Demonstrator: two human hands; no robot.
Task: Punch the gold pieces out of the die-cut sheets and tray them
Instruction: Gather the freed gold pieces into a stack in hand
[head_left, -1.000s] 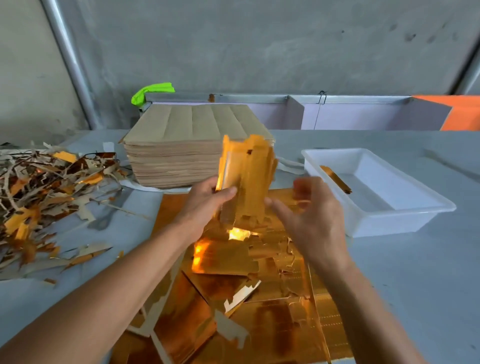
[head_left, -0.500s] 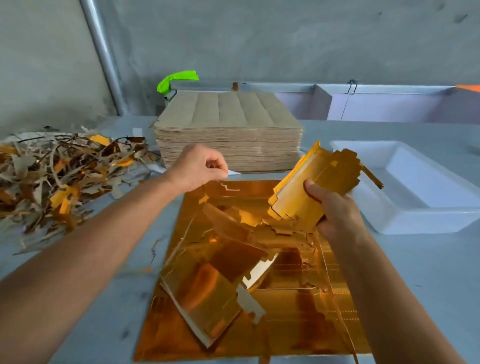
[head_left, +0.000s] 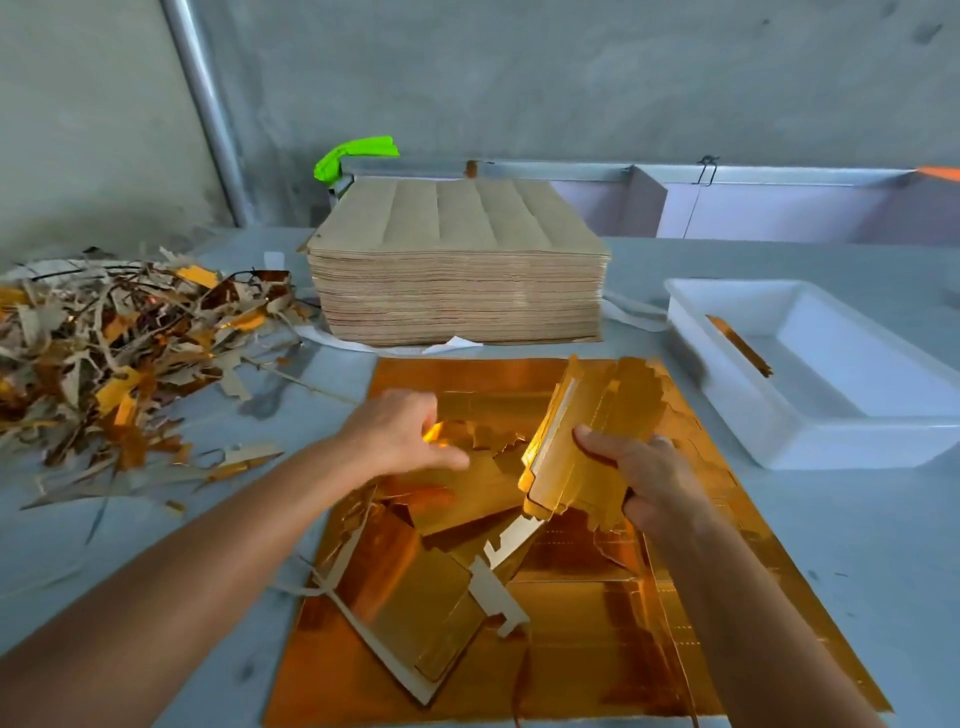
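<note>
While the right hand (head_left: 644, 480) grips jagged glossy gold pieces (head_left: 597, 436), left hand (head_left: 400, 436) fingers curl onto foil scraps (head_left: 467, 467)

Grey table (head_left: 857, 545), gold sheet (head_left: 597, 649), white tray (head_left: 737, 415), scrap pile (head_left: 104, 353), brown stack (head_left: 457, 291)

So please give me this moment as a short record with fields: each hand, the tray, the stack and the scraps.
left hand: reaches down to the loose gold pieces on the gold sheet; a grip cannot be told
right hand: grips a bundle of punched gold pieces, above the sheet
tray: white, to the right, one gold strip inside
stack: tall brown pile behind the sheet
scraps: heap on the table, to the left
</note>
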